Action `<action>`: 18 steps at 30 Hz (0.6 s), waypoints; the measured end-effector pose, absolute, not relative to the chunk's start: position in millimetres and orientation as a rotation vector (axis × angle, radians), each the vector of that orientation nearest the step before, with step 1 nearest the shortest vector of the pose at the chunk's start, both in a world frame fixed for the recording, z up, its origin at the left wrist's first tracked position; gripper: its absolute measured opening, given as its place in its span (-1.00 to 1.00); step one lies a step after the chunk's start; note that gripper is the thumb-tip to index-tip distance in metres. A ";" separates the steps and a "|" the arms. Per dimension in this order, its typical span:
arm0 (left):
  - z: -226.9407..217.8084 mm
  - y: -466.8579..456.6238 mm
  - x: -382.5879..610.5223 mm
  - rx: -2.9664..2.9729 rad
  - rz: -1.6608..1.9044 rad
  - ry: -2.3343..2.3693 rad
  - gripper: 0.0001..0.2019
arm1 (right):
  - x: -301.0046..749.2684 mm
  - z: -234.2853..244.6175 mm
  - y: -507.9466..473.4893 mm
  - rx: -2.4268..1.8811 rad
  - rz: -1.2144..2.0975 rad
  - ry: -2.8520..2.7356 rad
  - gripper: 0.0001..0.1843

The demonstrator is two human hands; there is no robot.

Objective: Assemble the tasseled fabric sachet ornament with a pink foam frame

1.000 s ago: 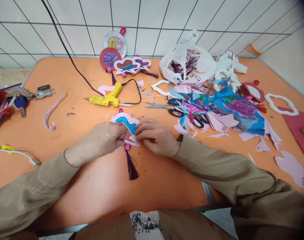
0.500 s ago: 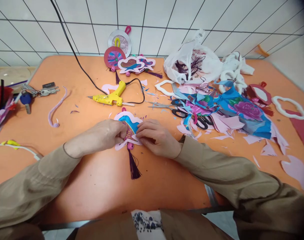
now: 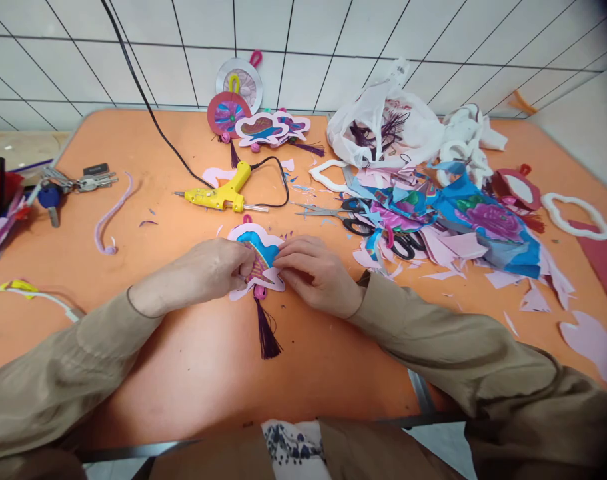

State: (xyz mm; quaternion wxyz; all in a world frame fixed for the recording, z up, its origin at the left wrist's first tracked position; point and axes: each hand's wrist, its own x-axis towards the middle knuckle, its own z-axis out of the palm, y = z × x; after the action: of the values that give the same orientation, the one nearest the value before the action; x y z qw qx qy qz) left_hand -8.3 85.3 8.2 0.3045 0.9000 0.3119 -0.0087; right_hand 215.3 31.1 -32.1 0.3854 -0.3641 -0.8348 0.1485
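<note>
A cloud-shaped pendant (image 3: 266,261) with a pink border, a blue and striped centre, and a red loop on top lies flat on the table. A pink bead (image 3: 260,292) and a dark purple tassel (image 3: 268,337) hang off its lower edge toward me. My left hand (image 3: 210,268) is closed over the pendant's left part, its curled fingers pressed against the face. On the opposite side, my right hand (image 3: 317,275) has its thumb and fingers together at the right edge. Part of the border is hidden under both hands.
Beyond the pendant lies a yellow glue gun (image 3: 220,192) with its cord. To the right are scissors (image 3: 328,211), fabric and pink scraps (image 3: 453,247) and a white plastic bag (image 3: 413,127). Finished pendants (image 3: 228,115) rest by the wall; keys (image 3: 90,179) lie at left.
My right hand has shifted very slightly to the right along the pendant's edge. The left hand and the pendant look almost unmoved.
</note>
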 end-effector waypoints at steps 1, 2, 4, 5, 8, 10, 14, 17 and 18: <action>9.6 85.2 -7.2 2.383 -0.040 0.836 -0.87 | 215.6 -32.5 31.3 -0.941 0.380 -2.120 -0.83; 11.2 85.0 -6.0 2.383 -0.059 0.851 -0.86 | 215.8 -33.0 31.6 -0.950 0.384 -2.115 -0.81; 15.1 84.7 -3.0 2.386 -0.100 0.892 -0.85 | 216.0 -33.7 32.2 -0.954 0.391 -2.117 -0.79; 17.2 84.4 -1.3 2.385 -0.118 0.914 -0.84 | 216.0 -34.1 32.4 -0.952 0.395 -2.123 -0.80; 23.1 83.2 4.4 2.357 -0.186 0.975 -0.80 | 215.8 -35.2 32.8 -0.964 0.414 -2.156 -0.81; 25.5 81.9 7.6 2.339 -0.229 1.027 -0.77 | 215.6 -36.0 32.7 -0.984 0.420 -2.163 -0.79; 24.3 79.6 10.2 2.374 -0.248 1.103 -0.74 | 215.6 -36.7 32.3 -0.990 0.395 -2.099 -0.73; 21.1 78.7 10.0 2.374 -0.241 1.115 -0.73 | 216.3 -35.2 32.1 -1.014 0.392 -2.004 -0.74; 20.2 78.5 9.8 2.370 -0.233 1.124 -0.72 | 216.6 -34.5 32.1 -1.024 0.393 -1.993 -0.75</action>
State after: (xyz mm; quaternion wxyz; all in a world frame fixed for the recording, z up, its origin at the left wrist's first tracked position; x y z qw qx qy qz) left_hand 9.8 78.5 20.2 0.2513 0.8711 0.4131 -0.0857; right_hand 216.6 32.1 -34.5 0.4200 -0.4087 -0.7950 0.1568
